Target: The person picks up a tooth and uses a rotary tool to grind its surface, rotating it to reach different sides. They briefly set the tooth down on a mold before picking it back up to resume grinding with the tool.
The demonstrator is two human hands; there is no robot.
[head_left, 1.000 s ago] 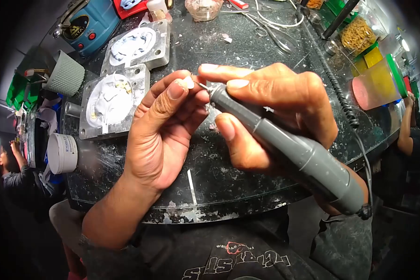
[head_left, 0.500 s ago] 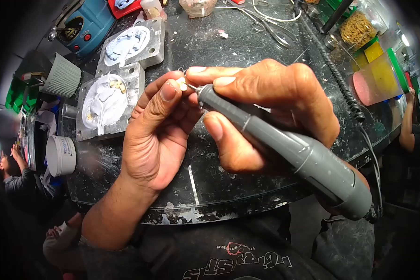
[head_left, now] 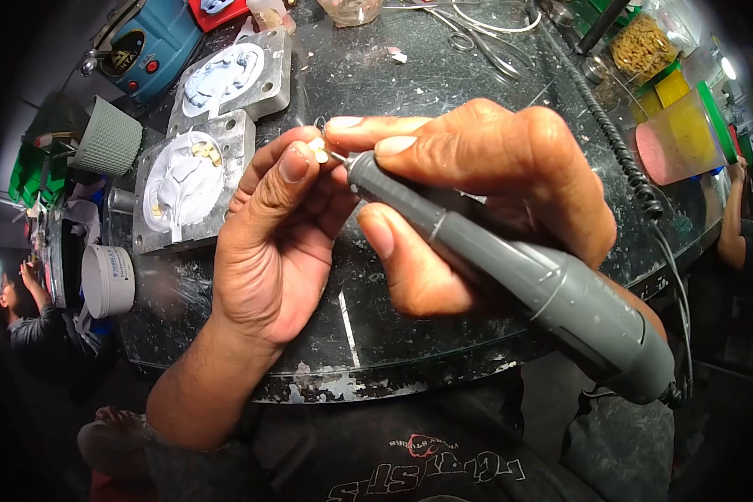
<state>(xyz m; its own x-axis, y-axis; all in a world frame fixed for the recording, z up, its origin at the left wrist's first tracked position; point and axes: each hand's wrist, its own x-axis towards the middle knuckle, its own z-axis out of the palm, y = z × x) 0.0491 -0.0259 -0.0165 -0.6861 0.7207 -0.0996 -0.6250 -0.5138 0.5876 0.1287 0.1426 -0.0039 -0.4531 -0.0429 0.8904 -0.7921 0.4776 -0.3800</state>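
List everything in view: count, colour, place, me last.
Tooth-like piece: one, cream, centre
Handpiece: one, grey, centre
Mould halves: two, grey, left
Machine: one, blue, upper left
Cup: one, pale, left
Tub: one, white, left
Bowl: one, clear, top
Metal tools: unclear, silver, top
Coiled cable: one, black, right
Container: one, clear, right
Bench: one, black, beneath
Clutter: uncounted, mixed, edges
Other people: at least two, dark clothes, edges
Shirt: one, black, bottom
Left hand: one, bare, holding piece
Right hand: one, bare, on handpiece

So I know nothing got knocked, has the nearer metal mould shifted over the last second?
No. The nearer mould sits as before against the farther mould; both drift slightly left together, so only the view shifted.
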